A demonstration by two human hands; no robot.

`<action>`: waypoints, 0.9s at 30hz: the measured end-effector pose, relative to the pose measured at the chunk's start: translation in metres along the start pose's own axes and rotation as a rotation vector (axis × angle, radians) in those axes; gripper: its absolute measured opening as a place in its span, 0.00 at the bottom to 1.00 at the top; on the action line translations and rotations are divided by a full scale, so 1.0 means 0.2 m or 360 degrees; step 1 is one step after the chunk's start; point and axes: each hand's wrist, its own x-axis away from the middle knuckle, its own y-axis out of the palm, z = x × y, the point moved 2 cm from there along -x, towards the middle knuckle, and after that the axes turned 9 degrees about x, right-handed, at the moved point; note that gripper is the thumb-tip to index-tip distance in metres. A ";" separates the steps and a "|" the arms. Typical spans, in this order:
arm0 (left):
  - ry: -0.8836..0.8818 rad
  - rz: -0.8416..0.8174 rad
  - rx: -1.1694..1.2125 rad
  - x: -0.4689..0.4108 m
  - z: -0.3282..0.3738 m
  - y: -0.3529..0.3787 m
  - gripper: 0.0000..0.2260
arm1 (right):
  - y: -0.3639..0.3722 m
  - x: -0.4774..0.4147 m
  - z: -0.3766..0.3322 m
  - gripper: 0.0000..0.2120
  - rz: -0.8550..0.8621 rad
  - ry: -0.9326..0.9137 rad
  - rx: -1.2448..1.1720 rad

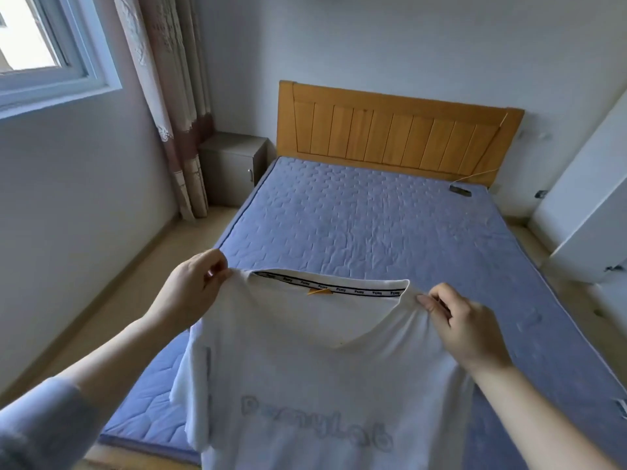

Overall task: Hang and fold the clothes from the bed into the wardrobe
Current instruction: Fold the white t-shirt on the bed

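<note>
A white T-shirt [315,378] with pale raised lettering on its chest hangs in front of me over the foot of the bed [366,218]. My left hand [190,290] pinches its left shoulder by the collar. On the other side of the neck opening, my right hand [464,329] pinches the right shoulder. The collar is stretched open between them, showing a black-and-white neck tape and a small orange tag. The shirt's lower part runs out of view at the bottom. No wardrobe is recognisable for certain.
The bed has a blue quilted mattress and a wooden headboard [397,134]. A small dark device with a cable [460,190] lies near the headboard. A grey nightstand [234,166] and a curtain [176,106] stand at the left. A white cabinet [593,212] is at the right.
</note>
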 end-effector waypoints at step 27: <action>-0.0640 -0.0690 -0.0584 -0.77 -1.36 1.78 0.11 | 2.16 0.05 0.79 0.16 -0.1447 0.0976 0.0003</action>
